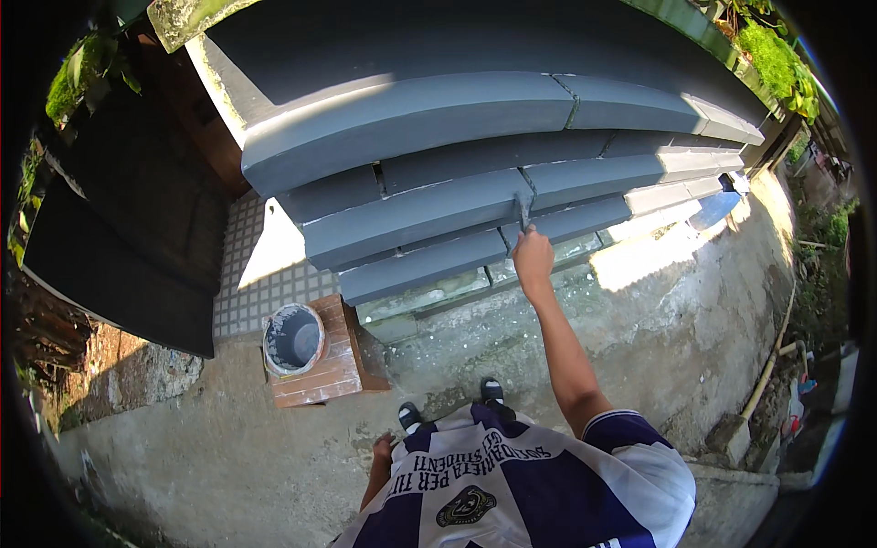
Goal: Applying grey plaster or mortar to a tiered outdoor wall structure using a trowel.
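Observation:
My right hand (533, 252) is closed round the handle of a paintbrush (524, 210), arm stretched forward. The bristles touch a grey-painted step-like ledge (420, 212) beside a dark joint between two of its blocks. Close to my body at the lower left hangs my left hand (383, 446), small in view, its fingers not clear enough to read. Left of my feet, a white bucket (297, 320) smeared with grey paint stands on a brown wooden stool (333, 356).
Further grey ledges (411, 110) rise in tiers ahead. Along the bottom, a bare mossy course (429, 297) is unpainted. A blue object (715, 210) lies at the far right end. A dark panel (119, 237) and a tiled floor (242, 306) are at left. Worn concrete (210, 438) lies underfoot.

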Demonstrator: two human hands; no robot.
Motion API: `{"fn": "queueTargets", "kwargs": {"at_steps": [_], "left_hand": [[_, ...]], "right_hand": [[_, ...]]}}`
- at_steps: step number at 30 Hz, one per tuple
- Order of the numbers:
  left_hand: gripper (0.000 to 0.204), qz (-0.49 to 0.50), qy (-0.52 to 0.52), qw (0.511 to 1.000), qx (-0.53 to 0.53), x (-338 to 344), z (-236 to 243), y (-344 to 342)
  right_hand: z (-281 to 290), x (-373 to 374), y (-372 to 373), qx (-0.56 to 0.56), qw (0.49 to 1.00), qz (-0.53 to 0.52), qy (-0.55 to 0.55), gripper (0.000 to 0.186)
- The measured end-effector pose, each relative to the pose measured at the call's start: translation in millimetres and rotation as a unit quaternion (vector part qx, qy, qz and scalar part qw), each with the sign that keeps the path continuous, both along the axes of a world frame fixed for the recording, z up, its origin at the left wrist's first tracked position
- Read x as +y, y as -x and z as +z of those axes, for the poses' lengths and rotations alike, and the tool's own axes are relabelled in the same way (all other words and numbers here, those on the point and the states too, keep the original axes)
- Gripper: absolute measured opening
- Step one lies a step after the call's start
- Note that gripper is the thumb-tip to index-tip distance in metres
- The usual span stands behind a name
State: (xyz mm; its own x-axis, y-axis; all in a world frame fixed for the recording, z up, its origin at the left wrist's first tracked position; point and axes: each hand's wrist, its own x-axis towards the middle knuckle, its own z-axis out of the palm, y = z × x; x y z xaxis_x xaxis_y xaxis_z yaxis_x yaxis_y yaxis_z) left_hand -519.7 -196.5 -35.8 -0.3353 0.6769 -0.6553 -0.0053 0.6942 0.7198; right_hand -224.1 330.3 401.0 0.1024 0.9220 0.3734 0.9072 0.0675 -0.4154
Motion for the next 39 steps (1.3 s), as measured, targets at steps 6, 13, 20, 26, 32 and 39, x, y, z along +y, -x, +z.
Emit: {"fn": "queueTargets", "kwargs": {"at_steps": [6,13,20,26,32,39], "left_hand": [[0.038,-0.356,0.041,0.898,0.256,37.4,8.9,15.6],[0.042,0.246,0.060,0.951,-0.177,71.6,64.6,8.7],[0.040,0.156,0.084,0.974,-0.142,77.2,50.0,-5.3],[0.040,-0.294,-0.058,0.940,0.161,98.2,22.2,-4.5],[0.050,0.111,0.078,0.983,-0.121,137.4,75.4,-61.6],[0.029,-0.048,-0.017,0.998,-0.023,99.9,47.9,-72.4]], "right_hand": [[-28.3,-62.0,42.3,0.085,0.958,0.273,0.024,0.028],[-18.5,-15.9,-21.4,0.125,0.988,-0.058,-0.068,0.019],[-30.1,-50.5,48.0,0.091,0.975,0.197,-0.046,0.021],[-40.9,-52.0,-1.5,0.175,0.971,0.150,-0.059,0.019],[-46.6,4.4,-49.1,0.174,0.980,0.002,-0.092,0.025],[-67.6,-41.6,14.6,0.185,0.932,0.311,-0.009,0.036]]}}
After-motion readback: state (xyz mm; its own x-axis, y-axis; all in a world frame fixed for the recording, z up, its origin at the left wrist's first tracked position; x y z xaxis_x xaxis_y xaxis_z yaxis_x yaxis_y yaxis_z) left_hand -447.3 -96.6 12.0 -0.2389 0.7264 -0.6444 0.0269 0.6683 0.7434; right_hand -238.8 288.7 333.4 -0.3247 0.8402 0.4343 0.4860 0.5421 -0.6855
